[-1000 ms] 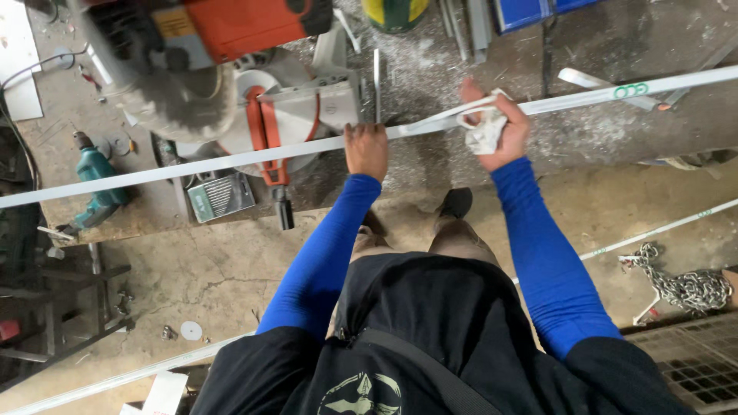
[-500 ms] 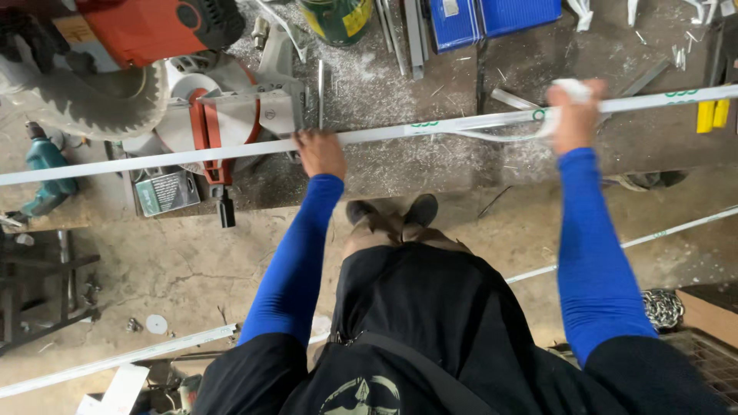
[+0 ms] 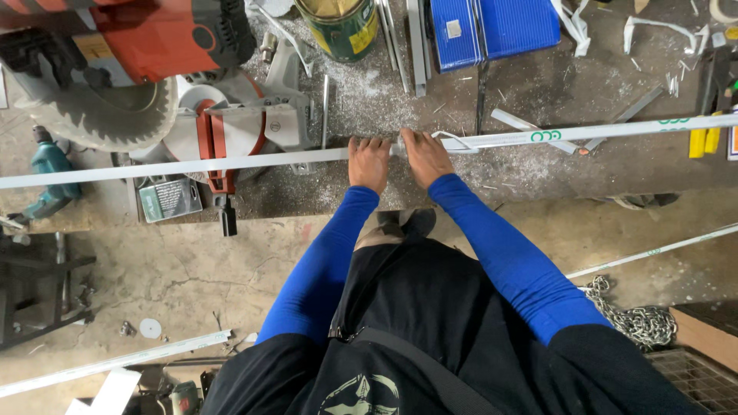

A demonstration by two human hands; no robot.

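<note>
Two hands now sit side by side on the long white strip [image 3: 231, 163], the landmark for everything here. Half a second ago my right hand [image 3: 424, 156] gripped it far out along the rail; since then it has slid in until it almost touches my left hand [image 3: 369, 161]. Both hands are curled over the strip, fingers wrapped around it, palms down. The left has kept its place.

The strip runs across the whole view, resting on the dusty desk [image 3: 538, 177] and passing just in front of the red mitre saw [image 3: 154, 69], whose toothed blade lies above the strip's left part. A loose curl of white film [image 3: 453, 140] lifts off the strip just beside my right hand, so I judge the protective covering is being peeled along its length and the peel has reached the middle.

Above the strip stand a green and yellow tin [image 3: 338, 27] and a blue ribbed box [image 3: 492, 31]. Below it, on the floor, lie a coiled chain [image 3: 630, 319] and a second white strip [image 3: 653, 250].
</note>
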